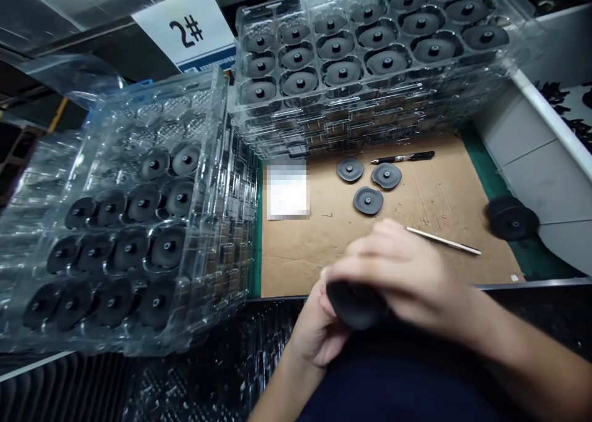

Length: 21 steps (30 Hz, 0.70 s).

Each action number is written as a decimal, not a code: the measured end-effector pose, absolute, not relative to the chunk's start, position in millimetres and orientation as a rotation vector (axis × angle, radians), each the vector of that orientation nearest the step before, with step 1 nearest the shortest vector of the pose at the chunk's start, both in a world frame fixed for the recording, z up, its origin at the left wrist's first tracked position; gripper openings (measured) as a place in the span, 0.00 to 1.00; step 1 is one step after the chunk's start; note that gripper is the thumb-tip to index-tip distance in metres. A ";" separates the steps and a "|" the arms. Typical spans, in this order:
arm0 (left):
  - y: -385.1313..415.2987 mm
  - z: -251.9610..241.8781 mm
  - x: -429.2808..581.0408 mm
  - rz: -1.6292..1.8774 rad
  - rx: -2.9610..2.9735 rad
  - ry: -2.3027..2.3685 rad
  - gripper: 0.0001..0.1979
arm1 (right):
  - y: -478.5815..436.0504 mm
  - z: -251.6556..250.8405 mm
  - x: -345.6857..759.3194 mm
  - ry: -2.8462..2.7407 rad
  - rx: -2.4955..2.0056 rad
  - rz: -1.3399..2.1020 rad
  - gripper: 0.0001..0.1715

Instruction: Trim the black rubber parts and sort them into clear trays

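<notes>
Held at approx. 5 o'clock of the view, just off the near edge of the cardboard (pixel 300 255): a dark disc (pixel 356 308), blurred; can't tell if single or doubled up. Grasped w/ both hands: by L hand (pixel 317 332) from 8 o'clock, fingers curled at the rim; by R hand (pixel 402 268) from 2 o'clock, fingers bent across the top edge. Can't tell exact R fingertip contact.

Prob. light, going by the thin edge & small span vs. the hands. Likely fairly stiff, poss. w/ a little give; can't tell if rubber or plastic. Prob. not v. slippery, given the matte finish. Unlikely to shatter, but might scuff on the broad face, so best taken by the rim at 3 & 9 o'clock; when lying stud-up, could also be pinched by the centre stud.

Looks near-black, dull. Seems the same type as the three loose discs (pixel 368 201) at 12 o'clock from the hands: rounded-square outline, shallow dish, short stud mid-face w/ paler tip. Matched by more in the L tray (pixel 213 138) at 9–10 o'clock, in the back tray (pixel 388 84) at 12, & by an overlapping dark pile (pixel 514 223) at 2. Also lying on the cardboard: pen (pixel 407 158) at approx. 1, thin stick (pixel 444 242) at 2.
</notes>
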State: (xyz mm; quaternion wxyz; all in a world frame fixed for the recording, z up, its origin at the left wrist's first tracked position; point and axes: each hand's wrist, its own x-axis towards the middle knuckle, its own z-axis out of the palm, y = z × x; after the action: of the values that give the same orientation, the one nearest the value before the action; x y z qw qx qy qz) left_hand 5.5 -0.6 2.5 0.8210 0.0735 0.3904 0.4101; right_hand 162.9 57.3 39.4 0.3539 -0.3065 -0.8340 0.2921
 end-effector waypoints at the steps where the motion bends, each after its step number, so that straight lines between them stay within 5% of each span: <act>1: -0.6 2.3 3.4 0.886 0.147 0.763 0.27 | 61.1 31.5 168.4 -2.100 -0.944 0.793 0.14; 5: -1.0 -0.2 -6.3 0.926 0.108 0.568 0.29 | 55.6 -10.5 186.9 -1.939 -1.513 0.996 0.13; 12: -1.9 -5.0 -11.1 0.944 0.083 0.542 0.29 | 2.2 -63.5 174.3 -1.950 -1.511 1.313 0.12; 17: -0.9 -2.3 -8.1 0.906 0.120 0.559 0.31 | 20.5 -26.7 183.8 -1.834 -1.629 1.127 0.11; 21: -2.7 -2.1 -0.3 0.909 0.149 0.635 0.29 | 32.1 26.3 176.5 -1.916 -1.277 0.672 0.17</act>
State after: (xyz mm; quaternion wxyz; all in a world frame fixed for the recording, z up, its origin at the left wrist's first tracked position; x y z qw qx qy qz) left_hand -0.3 -2.7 -2.1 0.8476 0.0709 0.3010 0.4313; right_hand 176.5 32.1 26.3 0.3629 -0.4961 -0.7444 0.2609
